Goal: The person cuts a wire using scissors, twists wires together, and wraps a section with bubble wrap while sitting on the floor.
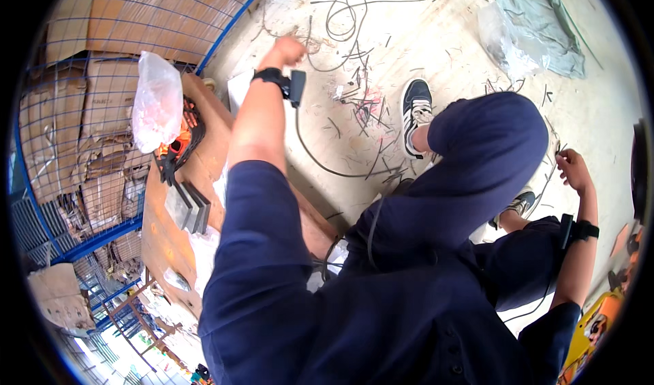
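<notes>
My left hand (289,51) is held out over the littered floor at the upper left, its fingers curled in. Whether anything is inside that fist is hidden. My right hand (575,172) hangs at the right beside my raised knee, with fingers loosely bent and apart. A thin dark line runs close by its fingertips; I see no grip on it. Each forearm wears a black strap, the left one with a small black box (297,88) and a cable. A wooden board surface (194,180) lies left of my left arm, bearing dark flat plates (191,208).
Black cable (344,27) loops across the floor near many dark offcuts (364,105). A clear plastic bag (158,102) and orange-black gloves (180,143) rest on the board. Blue mesh caging (61,116) holds cardboard at left. Green sheeting (545,17) lies upper right; a yellow container (591,324) stands lower right.
</notes>
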The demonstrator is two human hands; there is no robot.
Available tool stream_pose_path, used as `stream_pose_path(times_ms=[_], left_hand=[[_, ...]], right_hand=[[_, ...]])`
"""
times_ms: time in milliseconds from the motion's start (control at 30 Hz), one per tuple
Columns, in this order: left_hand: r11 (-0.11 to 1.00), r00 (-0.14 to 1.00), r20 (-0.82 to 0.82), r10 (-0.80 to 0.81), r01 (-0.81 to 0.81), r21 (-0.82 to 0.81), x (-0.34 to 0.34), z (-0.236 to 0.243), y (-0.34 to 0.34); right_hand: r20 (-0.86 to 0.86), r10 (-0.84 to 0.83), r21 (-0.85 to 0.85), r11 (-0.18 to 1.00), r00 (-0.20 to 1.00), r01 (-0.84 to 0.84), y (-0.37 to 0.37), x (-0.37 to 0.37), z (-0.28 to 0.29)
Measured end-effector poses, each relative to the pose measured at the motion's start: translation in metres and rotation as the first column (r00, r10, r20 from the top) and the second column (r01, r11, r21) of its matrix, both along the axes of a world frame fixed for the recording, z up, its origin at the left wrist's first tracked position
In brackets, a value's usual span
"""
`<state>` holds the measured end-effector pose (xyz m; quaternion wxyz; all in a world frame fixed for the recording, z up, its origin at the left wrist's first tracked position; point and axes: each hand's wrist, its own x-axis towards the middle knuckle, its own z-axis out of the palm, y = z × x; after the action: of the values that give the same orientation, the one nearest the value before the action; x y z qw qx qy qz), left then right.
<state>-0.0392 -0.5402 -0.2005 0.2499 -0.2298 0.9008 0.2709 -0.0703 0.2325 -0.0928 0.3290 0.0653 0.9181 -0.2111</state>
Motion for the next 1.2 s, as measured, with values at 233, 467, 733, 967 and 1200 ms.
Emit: stream_pose_path(times_ms=[233,467,733,967,1200], left_hand=[[0.978,0.998,-0.033,0.057,-0.062,-0.198,0.037,-0.183,0.007],[0.914,0.931,-0.048,0.361,-0.364,-0.178,-0.004,-0.190,0.058],[0.939,0.964,0.083,0.254,-0.226,-0.259,-0.013,-0.203,0.055],[0.967,0.925,-0.348,0.154,-0.214,-0.140,-0.032,-0.157,0.033],[0.780,0.390,-0.812,0.434,-0.613,0.122,-0.075,-0.015,-0.072]], right_hand=[[0.037,-0.096,0.112,0.989,0.995,0.091,0.030,-0.024,-0.015],[0.065,-0.203,0.154,0.969,0.977,0.191,0.021,-0.024,-0.010],[0.054,-0.130,0.107,0.987,0.990,0.124,-0.037,-0.036,0.003],[-0.001,-0.091,0.083,0.992,0.996,0.091,-0.057,-0.028,0.016],[-0.091,0.010,0.047,0.999,0.996,-0.005,-0.060,-0.005,0.023]])
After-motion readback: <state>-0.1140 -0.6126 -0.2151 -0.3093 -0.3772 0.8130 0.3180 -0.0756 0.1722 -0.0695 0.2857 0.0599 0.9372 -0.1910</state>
